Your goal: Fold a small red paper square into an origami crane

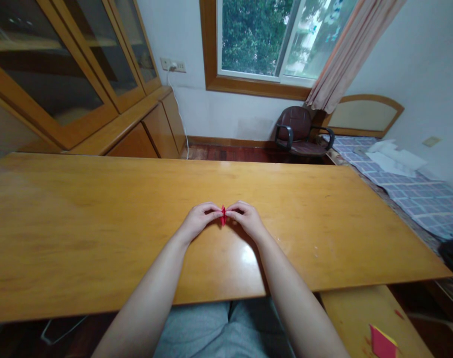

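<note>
A small piece of folded red paper [223, 217] is held upright just above the desk, between my two hands. My left hand [201, 219] pinches its left side between thumb and fingers. From the other side, my right hand [245, 218] grips it in the same kind of pinch. The paper's top and bottom points stick out past the fingertips, while its middle is partly covered by them. Both forearms reach in over the near edge of the wooden desk [99, 223].
At the lower right, a lower wooden surface [355, 318] holds red and yellow paper [383, 343]. A glass-door cabinet [110, 107] stands left beyond the desk. Behind are a brown armchair [295, 124] and a bed with a checked cover [408, 194].
</note>
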A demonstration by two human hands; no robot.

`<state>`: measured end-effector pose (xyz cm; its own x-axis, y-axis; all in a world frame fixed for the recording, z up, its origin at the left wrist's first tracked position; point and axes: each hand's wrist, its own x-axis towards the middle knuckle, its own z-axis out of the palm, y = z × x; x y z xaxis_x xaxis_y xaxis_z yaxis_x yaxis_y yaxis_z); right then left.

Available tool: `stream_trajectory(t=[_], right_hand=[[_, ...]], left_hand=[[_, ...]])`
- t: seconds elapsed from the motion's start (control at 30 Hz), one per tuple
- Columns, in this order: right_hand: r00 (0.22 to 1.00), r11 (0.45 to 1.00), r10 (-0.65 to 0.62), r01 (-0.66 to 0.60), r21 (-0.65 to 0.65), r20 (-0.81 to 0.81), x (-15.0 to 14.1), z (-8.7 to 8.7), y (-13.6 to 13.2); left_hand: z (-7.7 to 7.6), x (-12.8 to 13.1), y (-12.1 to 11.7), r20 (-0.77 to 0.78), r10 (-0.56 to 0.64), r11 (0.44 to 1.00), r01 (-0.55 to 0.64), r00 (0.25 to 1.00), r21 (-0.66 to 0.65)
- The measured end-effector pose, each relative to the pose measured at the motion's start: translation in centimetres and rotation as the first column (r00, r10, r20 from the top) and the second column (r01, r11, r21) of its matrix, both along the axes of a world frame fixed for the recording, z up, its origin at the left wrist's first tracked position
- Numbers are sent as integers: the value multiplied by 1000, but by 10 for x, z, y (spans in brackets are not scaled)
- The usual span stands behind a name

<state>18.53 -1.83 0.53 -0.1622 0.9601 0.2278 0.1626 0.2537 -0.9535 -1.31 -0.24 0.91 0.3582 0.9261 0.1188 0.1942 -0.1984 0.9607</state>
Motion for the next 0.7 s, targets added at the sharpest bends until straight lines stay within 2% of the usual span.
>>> stream_trajectory(t=[0.27,0.5,0.7], right_hand=[[1000,1000,15,-15,-15,-11,0,-2,0],[1000,999,28,-28,-25,-15,-1,0,-2],[999,999,31,-31,-24,-14,-1,-2,-1]], left_hand=[[-3,0,1,-40,1,1000,0,999,19],[0,1,0,-34,19,999,-20,999,-27],[1,1,0,-60,-1,1000,2,998,9]])
